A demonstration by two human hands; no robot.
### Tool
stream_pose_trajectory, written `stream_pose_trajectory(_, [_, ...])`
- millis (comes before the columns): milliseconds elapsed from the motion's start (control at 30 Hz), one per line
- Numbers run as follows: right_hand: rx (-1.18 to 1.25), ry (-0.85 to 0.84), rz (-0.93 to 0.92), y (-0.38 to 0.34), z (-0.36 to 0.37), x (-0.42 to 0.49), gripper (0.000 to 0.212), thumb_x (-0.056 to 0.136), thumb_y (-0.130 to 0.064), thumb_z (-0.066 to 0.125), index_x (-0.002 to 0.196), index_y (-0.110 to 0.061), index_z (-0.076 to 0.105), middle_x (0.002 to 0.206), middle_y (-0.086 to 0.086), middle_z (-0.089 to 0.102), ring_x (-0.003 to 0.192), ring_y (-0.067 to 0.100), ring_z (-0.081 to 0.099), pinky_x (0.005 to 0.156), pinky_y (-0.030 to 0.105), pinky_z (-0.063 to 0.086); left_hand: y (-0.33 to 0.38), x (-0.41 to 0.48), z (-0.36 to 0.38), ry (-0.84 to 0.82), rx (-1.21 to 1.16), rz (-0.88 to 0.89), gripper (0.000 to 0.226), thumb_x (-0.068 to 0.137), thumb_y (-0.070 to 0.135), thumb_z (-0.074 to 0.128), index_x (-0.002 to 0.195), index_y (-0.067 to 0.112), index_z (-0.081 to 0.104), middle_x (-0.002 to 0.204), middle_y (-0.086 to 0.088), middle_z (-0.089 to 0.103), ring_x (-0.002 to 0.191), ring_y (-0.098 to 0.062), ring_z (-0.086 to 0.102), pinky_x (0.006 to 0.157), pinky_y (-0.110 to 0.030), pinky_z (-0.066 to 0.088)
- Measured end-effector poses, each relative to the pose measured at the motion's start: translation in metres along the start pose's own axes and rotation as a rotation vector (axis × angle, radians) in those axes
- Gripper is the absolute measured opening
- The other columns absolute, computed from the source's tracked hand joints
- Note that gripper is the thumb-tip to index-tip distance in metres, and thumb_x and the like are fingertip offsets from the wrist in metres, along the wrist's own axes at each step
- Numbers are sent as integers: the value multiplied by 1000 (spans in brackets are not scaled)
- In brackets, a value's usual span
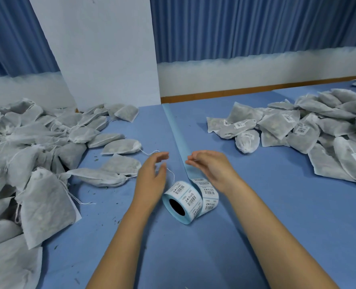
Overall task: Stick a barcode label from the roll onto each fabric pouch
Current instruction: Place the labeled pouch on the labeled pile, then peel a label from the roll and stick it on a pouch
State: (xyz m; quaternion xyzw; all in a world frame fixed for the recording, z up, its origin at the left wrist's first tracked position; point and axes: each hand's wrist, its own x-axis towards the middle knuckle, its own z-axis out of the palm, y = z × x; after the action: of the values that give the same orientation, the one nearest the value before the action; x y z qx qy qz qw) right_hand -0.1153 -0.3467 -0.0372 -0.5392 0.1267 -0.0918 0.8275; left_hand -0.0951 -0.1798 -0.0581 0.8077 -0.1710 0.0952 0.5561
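Note:
A roll of barcode labels lies on the blue table at centre, its pale blue backing strip running away toward the far edge. My right hand hovers over the strip just beyond the roll, fingertips pinched together on what looks like a label edge. My left hand is open beside the roll's left, fingers relaxed, holding nothing. A pile of unlabelled grey fabric pouches lies at the left. Pouches bearing labels are heaped at the right.
A white pillar and blue curtains stand behind the table. Loose drawstrings trail from the left pouches toward my left hand. Small dark crumbs dot the table near the left pile.

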Motion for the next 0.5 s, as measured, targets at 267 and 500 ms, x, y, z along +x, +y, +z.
stream_pose_trajectory(267, [-227, -82, 40, 10, 4, -4, 12, 90, 5, 54, 81, 2, 62, 82, 14, 68, 78, 26, 68, 85, 28, 55, -39, 7, -23, 70, 632, -98, 45, 86, -17, 47, 120, 7, 65, 124, -11, 59, 119, -29, 38, 92, -26, 34])
stream_pose_trajectory(500, [-359, -139, -50, 9, 8, -8, 13, 88, 6, 56, 84, -4, 63, 82, 11, 69, 68, 19, 67, 68, 20, 56, -34, 11, -22, 113, 771, -138, 26, 92, -4, 53, 104, 6, 73, 111, -11, 61, 106, -28, 46, 84, -32, 41])
